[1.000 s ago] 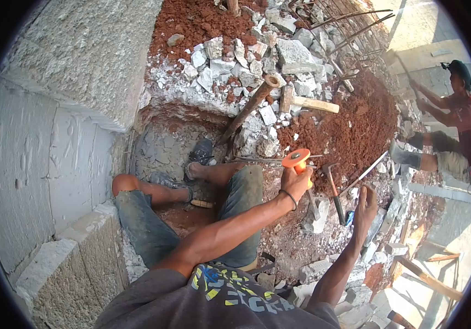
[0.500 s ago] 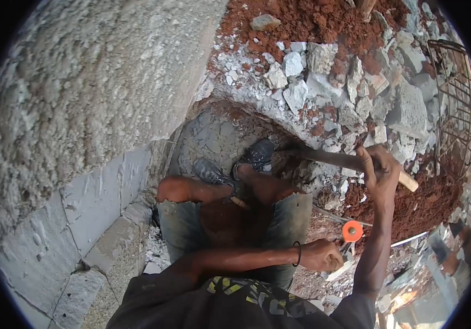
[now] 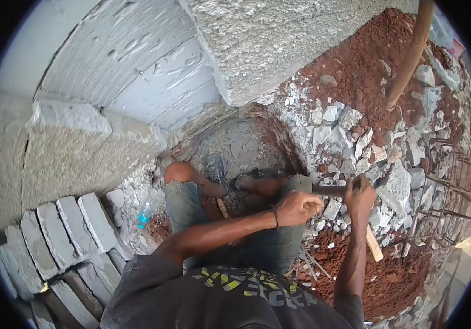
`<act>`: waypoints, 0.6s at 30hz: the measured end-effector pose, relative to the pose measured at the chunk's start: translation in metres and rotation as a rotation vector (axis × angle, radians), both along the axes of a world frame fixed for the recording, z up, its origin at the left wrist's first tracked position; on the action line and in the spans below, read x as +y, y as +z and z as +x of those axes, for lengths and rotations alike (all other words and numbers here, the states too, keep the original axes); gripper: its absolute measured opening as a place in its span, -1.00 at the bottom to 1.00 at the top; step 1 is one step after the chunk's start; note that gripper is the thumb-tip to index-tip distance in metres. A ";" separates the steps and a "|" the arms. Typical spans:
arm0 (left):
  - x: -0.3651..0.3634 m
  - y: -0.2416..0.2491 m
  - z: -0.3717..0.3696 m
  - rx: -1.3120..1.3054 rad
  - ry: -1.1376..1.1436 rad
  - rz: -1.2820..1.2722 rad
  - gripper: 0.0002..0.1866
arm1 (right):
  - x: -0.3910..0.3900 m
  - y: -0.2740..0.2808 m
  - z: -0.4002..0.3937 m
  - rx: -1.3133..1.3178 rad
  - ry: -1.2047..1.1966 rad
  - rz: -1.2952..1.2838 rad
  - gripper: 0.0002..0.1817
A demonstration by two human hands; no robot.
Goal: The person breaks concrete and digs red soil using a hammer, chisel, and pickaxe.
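My right hand (image 3: 360, 197) is closed around a tool with a dark metal bar (image 3: 328, 190) and a pale wooden handle (image 3: 375, 244). The bar reaches from the fist toward my left hand, while the wood shows past my wrist. What kind of tool it is, I cannot tell. My left hand (image 3: 299, 208), with a dark band at the wrist, hovers over my knee, fingers curled in and nothing visible in them. Its fingers are close below the bar's near end. Broken stones (image 3: 397, 186) lie beyond my right hand.
My shoes (image 3: 214, 167) rest in a pit with a cracked grey floor (image 3: 230, 140). Block walls (image 3: 153, 71) rise at the left, above stacked blocks (image 3: 98, 222). Red soil (image 3: 350, 71) holds a leaning wooden pole (image 3: 411, 52). A rebar cage (image 3: 444, 192) stands at right.
The view has swung, showing more of the left wall and stacked blocks. My left hand has risen toward the right one. The tool has turned in my right hand. The orange disc is out of sight.
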State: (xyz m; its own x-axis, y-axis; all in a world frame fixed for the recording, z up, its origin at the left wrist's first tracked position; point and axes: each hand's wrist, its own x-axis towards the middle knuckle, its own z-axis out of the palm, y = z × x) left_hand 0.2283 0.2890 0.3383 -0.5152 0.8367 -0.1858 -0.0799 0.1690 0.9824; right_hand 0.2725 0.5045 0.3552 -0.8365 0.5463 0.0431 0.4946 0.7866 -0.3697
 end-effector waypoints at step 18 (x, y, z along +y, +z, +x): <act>-0.063 -0.024 0.009 0.295 0.390 -0.168 -0.40 | -0.076 0.052 -0.044 0.872 0.087 -0.300 -0.75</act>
State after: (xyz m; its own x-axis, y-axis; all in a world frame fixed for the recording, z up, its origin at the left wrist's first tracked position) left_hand 0.2375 0.2258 0.3146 -0.8338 0.5428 -0.1006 0.1079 0.3390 0.9346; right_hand 0.2284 0.4285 0.4074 -0.6130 0.5734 0.5435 -0.1108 0.6187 -0.7778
